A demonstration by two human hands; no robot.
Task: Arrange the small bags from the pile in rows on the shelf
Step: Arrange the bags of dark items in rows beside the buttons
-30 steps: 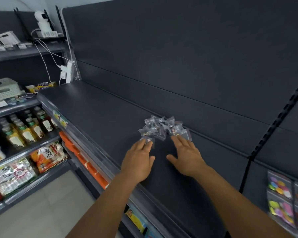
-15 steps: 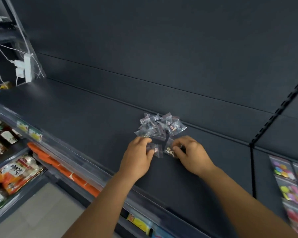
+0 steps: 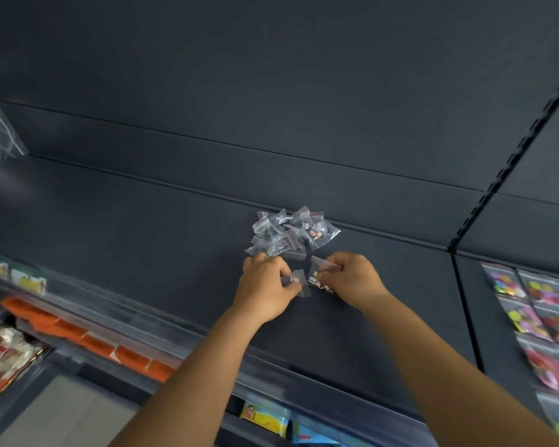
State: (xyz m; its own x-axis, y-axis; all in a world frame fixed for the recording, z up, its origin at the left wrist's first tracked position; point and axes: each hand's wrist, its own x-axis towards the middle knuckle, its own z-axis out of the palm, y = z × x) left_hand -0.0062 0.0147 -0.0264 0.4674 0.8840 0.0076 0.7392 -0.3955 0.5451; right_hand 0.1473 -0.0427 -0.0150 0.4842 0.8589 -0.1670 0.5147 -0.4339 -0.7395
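Observation:
A pile of several small clear zip bags lies on the dark shelf, close to its back wall. Just in front of the pile, my left hand pinches one small clear bag by its edge. Right beside it, my right hand pinches a second small bag with something pale and golden inside. The two held bags almost touch, low over the shelf surface.
The shelf's front rail carries price labels. Orange packs and snack bags fill the lower shelves at left. Colourful packets hang at the right past a slotted upright.
Both hands reached to the pile with open fingers, then each closed on a small bag and drew it a little toward me. The view has swung to the right.

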